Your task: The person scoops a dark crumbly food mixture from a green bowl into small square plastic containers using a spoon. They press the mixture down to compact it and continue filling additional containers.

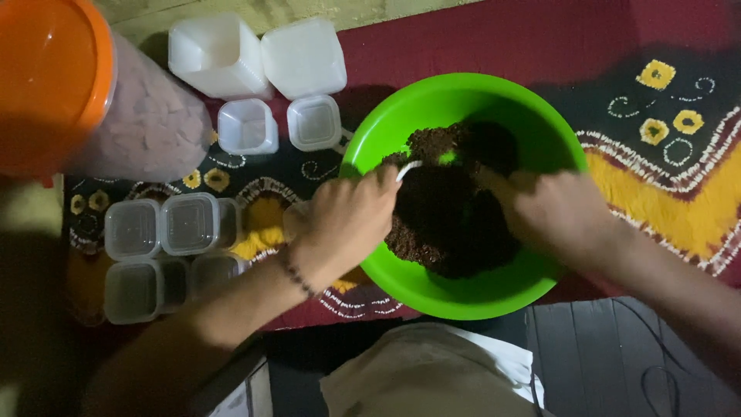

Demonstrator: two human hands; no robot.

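A bright green plastic bowl [463,297] sits on a patterned cloth and holds a heap of dark brown crumbly stuff [444,212]. My left hand [343,220] is at the bowl's left rim, fingers closed around a small clear cup [297,218] with a white edge [407,168] poking into the heap. A beaded band circles that wrist. My right hand [552,212] reaches in from the right and rests on the dark heap, blurred, so its fingers are hard to read.
Several small clear square containers [166,228] stand left of the bowl, two more [247,126] behind them, and two white square tubs [258,55] at the back. A big jar with an orange lid [46,85] lies at the far left. Folded pale fabric [432,371] lies near me.
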